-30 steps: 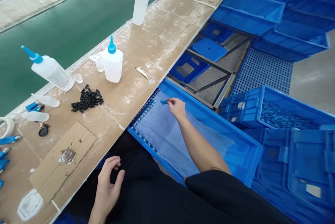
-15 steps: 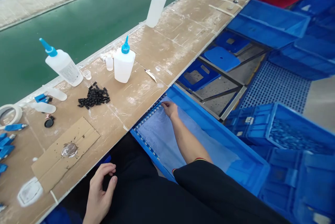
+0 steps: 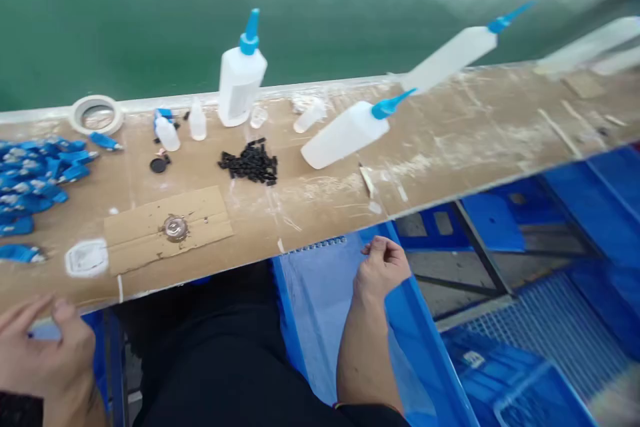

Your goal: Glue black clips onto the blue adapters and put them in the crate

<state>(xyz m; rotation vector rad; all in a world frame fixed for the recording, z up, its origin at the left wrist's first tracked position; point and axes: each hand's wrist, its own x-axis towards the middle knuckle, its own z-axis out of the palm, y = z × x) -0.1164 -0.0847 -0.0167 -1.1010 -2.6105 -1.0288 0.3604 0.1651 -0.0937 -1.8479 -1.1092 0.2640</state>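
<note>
Left hand (image 3: 47, 354): nearest, fingers loosely spread at bench edge, holding nothing. Right hand (image 3: 381, 268): fingers curled, empty as far as shows, above crate (image 3: 425, 354) lined with blue sheet (image 3: 325, 307). Beyond on bench (image 3: 450, 147): black parts (image 3: 250, 162), bottles (image 3: 241, 77).

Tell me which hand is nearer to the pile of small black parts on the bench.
The right hand. It hangs over the blue crate just below the bench edge, down and to the right of the black parts. The left hand is at the bench's near left corner, farther off.
</note>
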